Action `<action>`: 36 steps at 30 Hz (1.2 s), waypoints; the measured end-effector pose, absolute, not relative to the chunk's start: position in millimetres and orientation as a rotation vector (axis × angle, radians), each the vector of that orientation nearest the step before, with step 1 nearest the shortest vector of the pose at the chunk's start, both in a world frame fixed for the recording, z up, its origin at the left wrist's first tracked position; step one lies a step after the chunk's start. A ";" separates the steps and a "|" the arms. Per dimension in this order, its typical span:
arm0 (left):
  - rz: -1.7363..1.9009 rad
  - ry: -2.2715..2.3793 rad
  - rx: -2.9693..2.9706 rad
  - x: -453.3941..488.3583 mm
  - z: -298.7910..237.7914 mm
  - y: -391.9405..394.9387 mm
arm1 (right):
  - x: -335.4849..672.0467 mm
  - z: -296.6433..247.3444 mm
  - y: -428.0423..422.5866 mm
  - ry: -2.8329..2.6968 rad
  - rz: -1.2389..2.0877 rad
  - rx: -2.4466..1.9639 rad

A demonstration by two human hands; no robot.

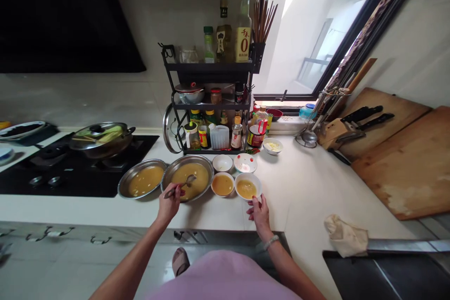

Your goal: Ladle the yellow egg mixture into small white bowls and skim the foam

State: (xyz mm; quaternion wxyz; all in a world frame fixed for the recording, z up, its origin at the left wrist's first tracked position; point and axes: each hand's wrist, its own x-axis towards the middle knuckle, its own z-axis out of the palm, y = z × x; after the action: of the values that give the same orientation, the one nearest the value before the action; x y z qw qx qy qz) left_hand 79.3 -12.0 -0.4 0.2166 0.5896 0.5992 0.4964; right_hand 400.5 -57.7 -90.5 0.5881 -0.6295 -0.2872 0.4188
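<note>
My left hand [171,200] is closed around the handle of a metal spoon [190,180], whose bowl end is over the yellowish liquid in a large metal basin [211,168]. A second metal basin [121,183] with similar liquid and pale bits stands to its left. At the near rim of a white bowl [259,183] holding yellow liquid, my right hand [259,212] grips with thumb and fingers. Beside it sits another white bowl [214,191] of orange-brown liquid. Behind these are a small white bowl [222,163] and a red-dotted bowl [245,162] with white powder.
A black rack [211,66] of bottles and jars stands at the back. On the stove [80,176] sits a lidded pan [101,140]. To the right are a bowl of chopped pieces [273,146], a knife block [335,132], cutting boards [404,164], a cloth [346,235] and the sink [393,274].
</note>
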 end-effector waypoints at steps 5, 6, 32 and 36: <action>1.347 1.728 1.327 80.7 -1.7 -6.5 | 400.7 -89.4 -58.0 -0.673 0.975 -1.463; 1.351 1.731 1.235 80.6 -1.7 -5.6 | 400.8 -88.9 -58.2 -0.676 0.976 -1.461; 1.592 1.363 0.685 137.9 45.7 3.2 | 401.2 -91.3 -57.8 -0.684 0.979 -1.457; 1.473 1.319 0.724 173.4 49.6 4.0 | 400.8 -90.6 -58.1 -0.669 0.978 -1.460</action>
State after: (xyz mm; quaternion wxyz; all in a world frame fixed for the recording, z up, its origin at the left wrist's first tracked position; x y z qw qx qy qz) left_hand 173.4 4.0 49.6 0.4950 0.2988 0.5443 0.6078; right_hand 400.8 -58.1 -90.6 0.5899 -0.6270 -0.2872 0.4201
